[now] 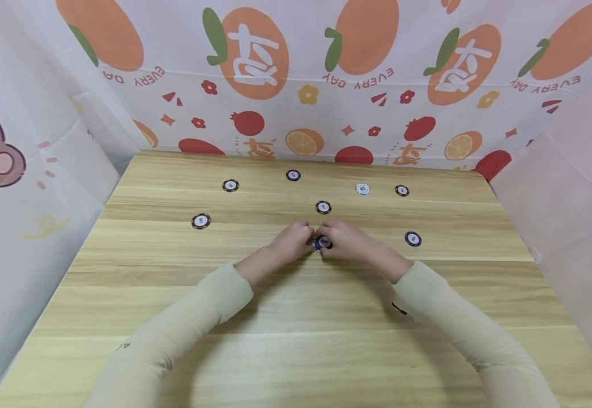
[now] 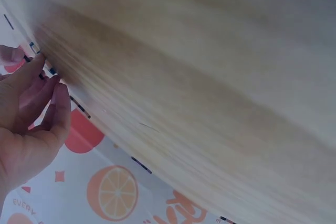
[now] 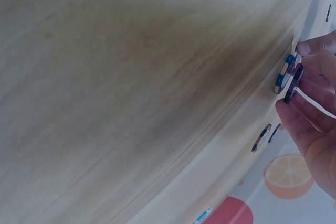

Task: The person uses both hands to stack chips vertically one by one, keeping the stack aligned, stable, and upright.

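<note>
Around the work area, we see a fruit-printed cloth [image 1: 316,107] hanging behind a wood-grain bench [image 1: 296,351]. Across the bench extend the left sleeve [image 1: 183,317] and the right sleeve [image 1: 464,317]. Near mid-bench, we locate both hands close together. The right hand [image 1: 348,241] is clamped on a dark purple chip [image 3: 294,84], pinched between its fingertips. The left hand [image 1: 293,242] has bent fingers beside a blue chip [image 3: 284,74]; we cannot tell whether they grip it. The purple chip overlaps the blue chip in the head view. We count six dark chips [image 1: 201,221] spread around, plus one white chip [image 1: 362,188] marked 10.
</note>
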`<state>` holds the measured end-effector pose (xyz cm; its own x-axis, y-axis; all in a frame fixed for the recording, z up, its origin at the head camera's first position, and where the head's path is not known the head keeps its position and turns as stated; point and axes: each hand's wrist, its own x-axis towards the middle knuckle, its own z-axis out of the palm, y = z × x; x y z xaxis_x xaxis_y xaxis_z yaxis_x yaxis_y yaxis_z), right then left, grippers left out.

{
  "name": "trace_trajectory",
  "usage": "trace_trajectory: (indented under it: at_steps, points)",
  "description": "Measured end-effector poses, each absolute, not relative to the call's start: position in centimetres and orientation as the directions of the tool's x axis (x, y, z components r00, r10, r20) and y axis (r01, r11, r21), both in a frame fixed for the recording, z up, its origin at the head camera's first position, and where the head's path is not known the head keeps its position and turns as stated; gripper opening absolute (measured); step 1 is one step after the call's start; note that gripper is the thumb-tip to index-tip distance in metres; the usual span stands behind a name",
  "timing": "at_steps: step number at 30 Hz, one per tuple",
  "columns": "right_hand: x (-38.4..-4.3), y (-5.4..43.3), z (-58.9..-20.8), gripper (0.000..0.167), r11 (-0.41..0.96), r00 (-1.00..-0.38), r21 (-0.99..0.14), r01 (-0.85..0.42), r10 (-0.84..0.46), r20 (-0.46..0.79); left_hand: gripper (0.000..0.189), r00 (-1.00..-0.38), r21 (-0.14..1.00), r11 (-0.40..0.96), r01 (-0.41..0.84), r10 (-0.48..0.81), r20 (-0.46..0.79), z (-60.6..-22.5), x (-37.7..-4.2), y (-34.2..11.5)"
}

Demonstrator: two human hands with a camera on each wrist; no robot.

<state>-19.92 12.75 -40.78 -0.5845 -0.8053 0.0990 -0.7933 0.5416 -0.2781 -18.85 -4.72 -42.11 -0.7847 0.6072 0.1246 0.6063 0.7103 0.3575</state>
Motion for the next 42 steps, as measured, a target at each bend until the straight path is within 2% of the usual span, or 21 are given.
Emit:
trace_trajectory:
  at_steps: [9, 22, 26, 30, 34, 42]
  points:
    - [-19.8, 12.5, -41.4, 0.026, 0.545, -0.59, -0.264, -0.796, -0.796, 0.136, 0.013, -0.841, 0.386, 0.764, 0.517, 0.538, 0.061, -41.8, -18.7, -4.4]
    - [-19.7, 12.5, -41.6, 0.022, 0.533, -0.579, -0.256, -0.806, -0.799, 0.163, 0.014, -0.84, 0.376, 0.767, 0.52, 0.539, 0.061, -41.8, -18.7, -4.3]
    - [-19.7, 12.6, -41.7, 0.025, 0.532, -0.589, -0.294, -0.794, -0.794, 0.153, 0.015, -0.842, 0.374, 0.771, 0.515, 0.538, 0.05, -41.9, -18.7, -4.3]
    - [-19.8, 13.2, -41.5, 0.029, 0.552, -0.625, -0.372, -0.746, -0.773, 0.106, 0.018, -0.843, 0.378, 0.774, 0.508, 0.538, 0.032, -41.8, -18.8, -4.2]
    - [-19.8, 14.3, -41.2, 0.036, 0.616, -0.691, -0.43, -0.66, -0.722, 0.027, 0.024, -0.832, 0.391, 0.76, 0.519, 0.555, 0.026, -41.7, -18.8, -3.8]
    - [-20.5, 17.4, -40.9, 0.036, 0.697, -0.774, -0.446, -0.562, -0.634, -0.015, 0.033, -0.809, 0.382, 0.742, 0.552, 0.587, 0.029, -42.0, -18.7, -3.1]
